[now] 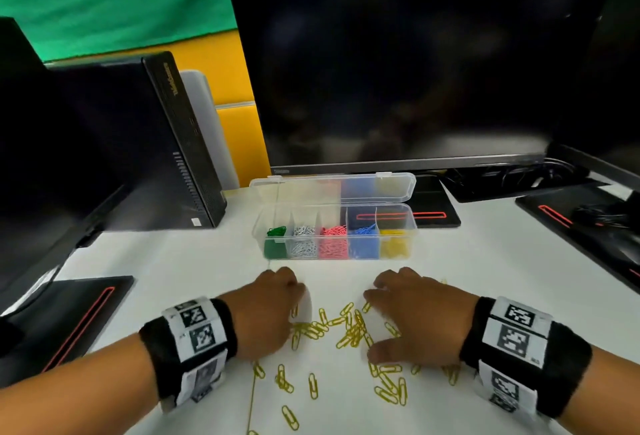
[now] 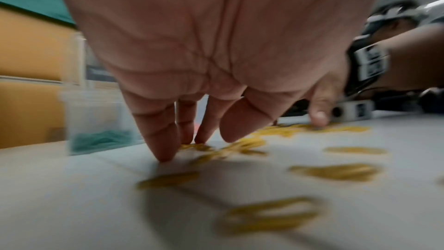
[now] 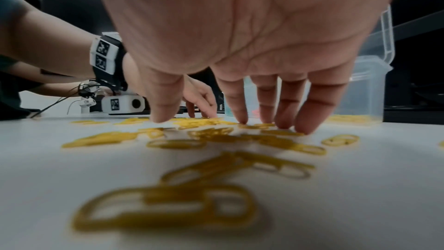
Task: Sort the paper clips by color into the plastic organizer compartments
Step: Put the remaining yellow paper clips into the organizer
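Note:
Several yellow paper clips (image 1: 347, 325) lie scattered on the white table (image 1: 180, 261) in front of me. My left hand (image 1: 272, 308) is at the left of the pile, its straight fingers (image 2: 165, 145) touching the table among the clips (image 2: 230, 149). My right hand (image 1: 412, 316) is at the right of the pile, its spread fingertips (image 3: 307, 121) resting on clips (image 3: 271, 136). Neither hand holds a clip. Behind them stands the clear plastic organizer (image 1: 412, 226), lid open, with green, white, pink, blue and yellow clips in separate compartments.
A large dark monitor (image 1: 415, 70) stands behind the organizer, its base (image 1: 436, 216) close to the organizer's right end. A black computer tower (image 1: 156, 143) is at the left. Black monitor bases lie at the left (image 1: 69, 316) and right (image 1: 588, 226).

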The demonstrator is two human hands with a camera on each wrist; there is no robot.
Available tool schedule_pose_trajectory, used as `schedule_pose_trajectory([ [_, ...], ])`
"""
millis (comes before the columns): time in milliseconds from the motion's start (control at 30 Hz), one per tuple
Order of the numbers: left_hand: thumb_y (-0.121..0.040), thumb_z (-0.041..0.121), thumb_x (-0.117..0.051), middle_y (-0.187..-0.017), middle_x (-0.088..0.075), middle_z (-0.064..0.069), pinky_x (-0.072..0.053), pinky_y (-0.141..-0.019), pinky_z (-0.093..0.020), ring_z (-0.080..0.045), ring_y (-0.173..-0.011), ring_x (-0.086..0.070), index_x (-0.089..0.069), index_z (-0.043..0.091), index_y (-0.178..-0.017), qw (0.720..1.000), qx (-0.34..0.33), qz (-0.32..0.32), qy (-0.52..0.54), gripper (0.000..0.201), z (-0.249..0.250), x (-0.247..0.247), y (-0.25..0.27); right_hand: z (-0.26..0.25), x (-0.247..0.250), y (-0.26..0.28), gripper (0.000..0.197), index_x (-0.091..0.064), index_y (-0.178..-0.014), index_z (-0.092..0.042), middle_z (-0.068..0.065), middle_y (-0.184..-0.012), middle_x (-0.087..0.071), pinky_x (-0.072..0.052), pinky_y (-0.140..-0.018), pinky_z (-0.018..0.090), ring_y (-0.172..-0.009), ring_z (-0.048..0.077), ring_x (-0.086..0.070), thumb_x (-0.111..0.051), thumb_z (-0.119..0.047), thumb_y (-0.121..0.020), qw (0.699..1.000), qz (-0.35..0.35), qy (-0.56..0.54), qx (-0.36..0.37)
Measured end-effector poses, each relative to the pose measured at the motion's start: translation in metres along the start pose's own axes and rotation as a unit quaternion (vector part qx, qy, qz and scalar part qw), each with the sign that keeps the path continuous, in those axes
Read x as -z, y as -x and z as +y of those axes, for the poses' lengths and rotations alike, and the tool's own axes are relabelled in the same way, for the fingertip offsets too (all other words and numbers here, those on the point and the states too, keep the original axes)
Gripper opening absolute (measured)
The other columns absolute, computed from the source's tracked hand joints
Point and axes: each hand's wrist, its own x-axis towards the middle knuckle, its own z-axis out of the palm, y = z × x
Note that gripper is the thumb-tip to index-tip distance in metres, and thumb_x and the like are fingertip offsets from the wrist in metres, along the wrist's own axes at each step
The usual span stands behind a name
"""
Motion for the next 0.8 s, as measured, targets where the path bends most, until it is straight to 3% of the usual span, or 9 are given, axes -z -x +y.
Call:
schedule_pose_trajectory([
  [100,-0.096,0.032,-0.048,-0.145,-0.03,0.006,-0.037,-0.11,-0.029,-0.015,-0.132,-0.036,-0.021,0.027,-0.158,0.997,-0.065,0.012,0.046,0.068,0.023,-0.009,0.015,-0.004,-0.001,0.002,0.089,-0.026,-0.155,-0.031,-0.006,-0.152,-0.031,-0.04,-0.111,0.04,-0.136,0.018,-0.035,-0.05,-0.079,-0.084,0.999,-0.001,-0.023,0.025],
  [167,-0.097,0.044,-0.05,-0.144,-0.032,0.006,-0.038,-0.108,-0.03,-0.016,-0.132,-0.038,-0.016,0.033,-0.158,0.996,-0.081,0.019,0.036,0.07,0.033,-0.01,0.015,-0.011,-0.001,-0.001,0.087,-0.029,-0.154,-0.027,-0.002,-0.145,-0.035,-0.043,-0.107,0.041,-0.131,0.02,-0.04,-0.051,-0.076,-0.086,1.0,0.003,-0.021,0.016],
  [233,-0.097,0.042,-0.053,-0.133,-0.041,0.001,-0.046,-0.1,-0.034,-0.02,-0.119,-0.049,-0.033,0.035,-0.15,0.994,-0.103,0.036,0.011,0.056,0.041,-0.014,0.009,-0.025,-0.001,-0.007,0.072,-0.041,-0.146,-0.025,0.004,-0.131,-0.04,-0.047,-0.097,0.039,-0.12,0.024,-0.047,-0.057,-0.065,-0.089,1.0,0.002,-0.01,0.021],
  [333,-0.097,0.024,-0.053,-0.111,-0.056,-0.005,-0.052,-0.085,-0.037,-0.023,-0.096,-0.059,-0.063,0.021,-0.119,0.988,-0.13,0.079,-0.028,0.024,0.049,-0.019,-0.002,-0.045,-0.001,-0.016,0.038,-0.061,-0.122,-0.017,0.004,-0.103,-0.044,-0.041,-0.071,0.03,-0.091,0.025,-0.052,-0.065,-0.039,-0.092,0.998,0.029,-0.023,0.045],
  [433,-0.097,0.022,-0.055,-0.108,-0.063,-0.005,-0.054,-0.084,-0.036,-0.023,-0.092,-0.062,-0.068,0.018,-0.115,0.986,-0.125,0.108,-0.026,0.023,0.053,-0.021,-0.009,-0.048,0.002,-0.019,0.026,-0.067,-0.114,-0.011,0.007,-0.098,-0.058,-0.036,-0.071,0.027,-0.091,0.026,-0.06,-0.064,-0.027,-0.094,0.998,0.04,-0.039,0.042],
  [567,-0.098,0.027,-0.051,-0.103,-0.064,-0.005,-0.052,-0.078,-0.031,-0.025,-0.089,-0.062,-0.068,0.017,-0.113,0.983,-0.126,0.129,-0.023,0.024,0.056,-0.015,-0.013,-0.04,0.012,-0.021,0.007,-0.065,-0.095,-0.014,0.01,-0.103,-0.068,-0.045,-0.073,0.028,-0.095,0.027,-0.064,-0.062,-0.019,-0.091,0.997,0.016,-0.068,0.028],
  [700,-0.088,0.021,-0.055,-0.099,-0.066,0.003,-0.047,-0.073,-0.024,-0.018,-0.084,-0.056,-0.067,0.024,-0.107,0.99,-0.094,0.102,0.023,0.022,0.051,0.004,-0.016,-0.018,0.026,-0.019,0.009,-0.072,-0.088,-0.013,0.003,-0.09,-0.072,-0.048,-0.063,0.021,-0.071,0.013,-0.061,-0.069,-0.021,-0.085,0.992,0.006,-0.128,-0.009],
  [800,-0.083,0.021,-0.064,-0.09,-0.069,0.013,-0.052,-0.075,-0.021,-0.007,-0.079,-0.059,-0.073,0.025,-0.096,0.985,-0.05,0.105,0.128,0.016,0.044,0.027,-0.025,0.011,0.047,-0.022,0.007,-0.071,-0.079,-0.015,0.002,-0.074,-0.075,-0.052,-0.057,0.022,-0.054,0.008,-0.064,-0.073,-0.018,-0.085,0.959,0.096,-0.263,-0.047],
])
